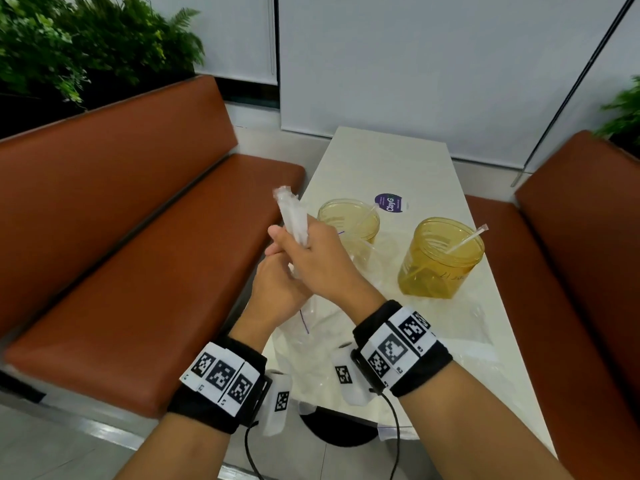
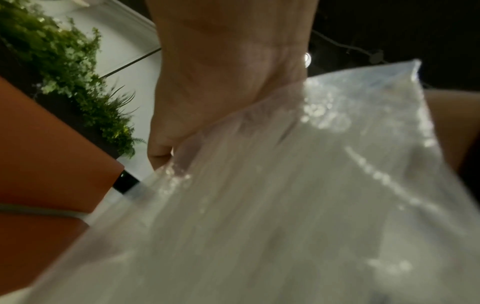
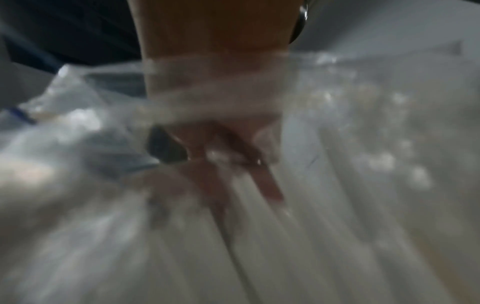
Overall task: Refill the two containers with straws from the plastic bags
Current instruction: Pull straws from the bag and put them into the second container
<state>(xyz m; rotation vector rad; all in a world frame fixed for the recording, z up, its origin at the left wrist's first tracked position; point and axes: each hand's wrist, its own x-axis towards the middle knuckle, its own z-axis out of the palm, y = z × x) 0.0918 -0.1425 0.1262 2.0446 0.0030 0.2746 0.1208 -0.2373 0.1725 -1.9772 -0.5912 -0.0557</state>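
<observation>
Two amber translucent plastic jars (image 1: 441, 258) stand on the cream-white table (image 1: 388, 161), near a purple round sticker (image 1: 390, 203). Rust-orange cushioned benches (image 1: 131, 237) flank it. Black wristbands (image 1: 401, 348) carry black-and-white square-patterned tags.

The head view is evenly and brightly lit, with soft shadows and a pale sheen on the white surface (image 1: 388, 161). Straight lines bow toward its edges (wide-angle distortion), and the plants (image 1: 86, 46) at the upper left smear slightly. Both wrist views are dimmer and blurred: the plastic bag (image 2: 285, 205) fills them out of focus, speckled with small glare spots, with dark corners behind.
</observation>
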